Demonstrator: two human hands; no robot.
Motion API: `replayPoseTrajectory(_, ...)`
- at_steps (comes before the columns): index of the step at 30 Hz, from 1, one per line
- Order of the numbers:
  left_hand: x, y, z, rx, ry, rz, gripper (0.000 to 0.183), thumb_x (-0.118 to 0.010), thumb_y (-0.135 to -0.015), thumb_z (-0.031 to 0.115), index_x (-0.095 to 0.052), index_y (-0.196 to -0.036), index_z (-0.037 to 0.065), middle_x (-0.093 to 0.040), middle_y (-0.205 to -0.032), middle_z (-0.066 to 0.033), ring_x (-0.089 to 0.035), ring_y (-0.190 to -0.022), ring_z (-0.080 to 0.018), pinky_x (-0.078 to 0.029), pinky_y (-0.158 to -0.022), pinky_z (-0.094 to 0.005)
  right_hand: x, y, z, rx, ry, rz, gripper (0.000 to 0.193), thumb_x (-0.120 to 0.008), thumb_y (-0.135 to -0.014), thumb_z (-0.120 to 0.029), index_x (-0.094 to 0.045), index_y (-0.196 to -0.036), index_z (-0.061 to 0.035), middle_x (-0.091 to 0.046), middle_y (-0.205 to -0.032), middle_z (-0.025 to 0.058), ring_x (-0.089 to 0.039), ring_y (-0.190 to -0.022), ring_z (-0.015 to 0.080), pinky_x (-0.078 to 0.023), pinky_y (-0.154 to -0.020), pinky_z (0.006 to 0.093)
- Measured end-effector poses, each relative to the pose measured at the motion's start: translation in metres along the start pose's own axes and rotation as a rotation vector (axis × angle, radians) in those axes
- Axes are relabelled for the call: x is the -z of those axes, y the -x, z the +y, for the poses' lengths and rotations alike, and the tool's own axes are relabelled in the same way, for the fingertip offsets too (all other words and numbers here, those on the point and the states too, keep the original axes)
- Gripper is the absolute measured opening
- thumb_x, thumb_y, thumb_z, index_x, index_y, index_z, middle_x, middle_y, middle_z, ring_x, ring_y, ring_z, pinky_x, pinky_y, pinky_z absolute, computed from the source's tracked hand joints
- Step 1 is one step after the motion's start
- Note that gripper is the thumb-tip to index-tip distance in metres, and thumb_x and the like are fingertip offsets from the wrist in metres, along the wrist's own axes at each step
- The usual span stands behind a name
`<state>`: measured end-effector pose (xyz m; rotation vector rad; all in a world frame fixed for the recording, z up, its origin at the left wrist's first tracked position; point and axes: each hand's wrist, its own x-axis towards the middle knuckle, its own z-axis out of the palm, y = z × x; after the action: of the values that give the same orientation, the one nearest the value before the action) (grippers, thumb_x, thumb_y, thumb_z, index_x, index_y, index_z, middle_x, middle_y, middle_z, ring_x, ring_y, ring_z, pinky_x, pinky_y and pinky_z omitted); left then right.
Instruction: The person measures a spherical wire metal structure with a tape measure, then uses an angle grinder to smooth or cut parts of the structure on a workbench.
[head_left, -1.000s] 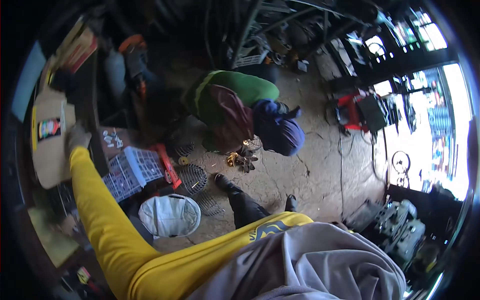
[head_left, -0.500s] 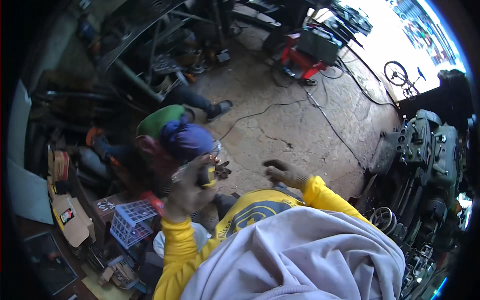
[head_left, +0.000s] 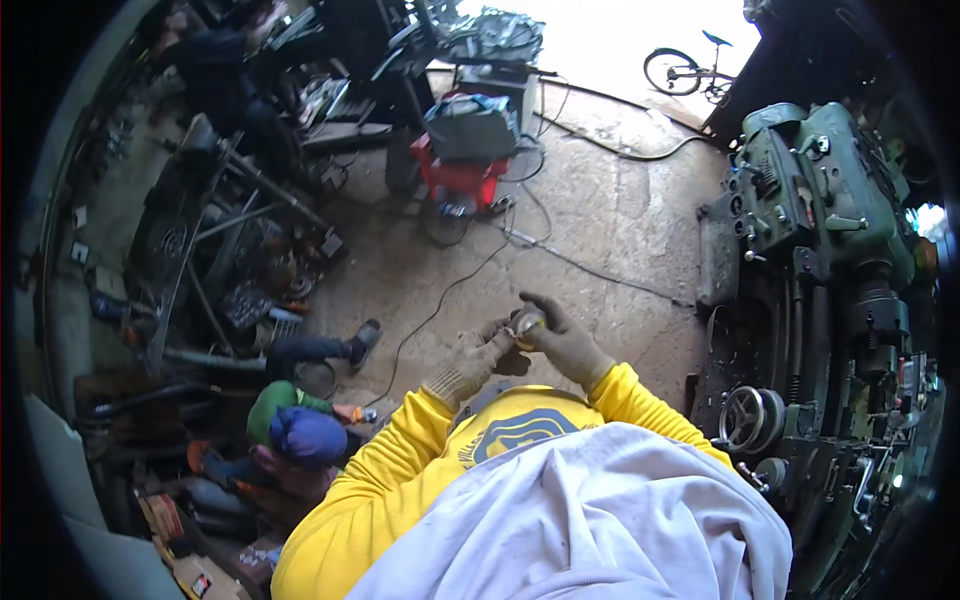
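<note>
Both my gloved hands meet in front of my chest over a small round metal part (head_left: 527, 322) with a yellowish face. My left hand (head_left: 480, 352) grips it from the left and below. My right hand (head_left: 562, 338) closes on it from the right. My sleeves are yellow, and a grey cloth covers my lap. The part is mostly hidden by my fingers.
A green lathe (head_left: 820, 260) stands close on the right. A red welding machine (head_left: 462, 150) with cables across the concrete floor sits ahead. A person in a green top and blue cap (head_left: 300, 430) crouches at lower left. Metal scrap and racks (head_left: 230, 260) fill the left. A bicycle (head_left: 690, 68) stands outside.
My view has swung right toward the lathe. My left arm came in from the far left shelf, and both hands have joined on the small round part.
</note>
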<state>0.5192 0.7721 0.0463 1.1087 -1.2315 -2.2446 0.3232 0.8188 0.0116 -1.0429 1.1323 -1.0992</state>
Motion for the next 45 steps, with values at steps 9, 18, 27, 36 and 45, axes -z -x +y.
replayPoseTrajectory(9,-0.004,-0.217,0.033,0.055,-0.19,-0.066,0.03,-0.063,-0.102,0.023,-0.06,-0.126,0.004,-0.069,-0.105,-0.0083,-0.069,-0.084,-0.0166,-0.059,-0.079,-0.0314,0.126,-0.082,-0.042,0.325,1.042,0.183,0.091,-0.084,-0.077,-0.041,-0.041,-0.151,-0.0104,-0.058,-0.139,0.0206,-0.051,-0.132,0.045,-0.048,-0.105,0.0503)
replayPoseTrajectory(18,-0.023,-0.394,0.18,-0.027,-0.396,-0.534,0.026,-0.069,-0.098,0.027,-0.066,-0.111,0.004,-0.07,-0.093,-0.0026,-0.067,-0.081,-0.011,-0.057,-0.071,-0.0279,0.261,-0.224,-0.064,0.0,0.402,0.133,0.089,-0.091,-0.072,-0.017,-0.043,-0.147,-0.0054,-0.063,-0.134,0.0201,-0.061,-0.126,0.0308,-0.051,-0.101,0.0404)
replayPoseTrajectory(27,-0.026,-0.577,0.246,0.051,-0.354,-0.367,0.025,-0.069,-0.099,0.028,-0.065,-0.107,0.004,-0.07,-0.089,-0.0049,-0.069,-0.078,-0.013,-0.058,-0.064,-0.0271,0.417,-0.359,-0.09,-0.082,0.327,-0.052,0.081,-0.081,-0.083,-0.004,-0.039,-0.152,-0.0006,-0.059,-0.138,0.0159,-0.058,-0.126,0.0215,-0.043,-0.111,0.0336)
replayPoseTrajectory(36,0.016,-0.679,0.377,-0.19,-0.038,0.133,0.021,-0.071,-0.098,0.025,-0.066,-0.103,0.005,-0.068,-0.088,-0.0038,-0.067,-0.077,-0.0113,-0.061,-0.065,-0.0264,0.606,-0.519,-0.174,-0.193,0.702,-0.246,0.047,-0.069,-0.094,-0.025,-0.062,-0.133,0.0001,-0.071,-0.105,0.0127,-0.066,-0.093,0.0186,-0.054,-0.086,0.0341)
replayPoseTrajectory(45,0.08,-0.791,0.414,-0.743,-0.15,0.619,0.019,-0.069,-0.098,0.012,-0.061,-0.112,0.002,-0.068,-0.103,-0.007,-0.068,-0.089,-0.0161,-0.059,-0.081,-0.0322,0.692,-0.688,-0.202,-0.395,0.57,-0.256,0.046,-0.067,-0.095,-0.026,-0.064,-0.13,0.0034,-0.07,-0.097,0.0072,-0.065,-0.078,0.0124,-0.055,-0.071,0.028)
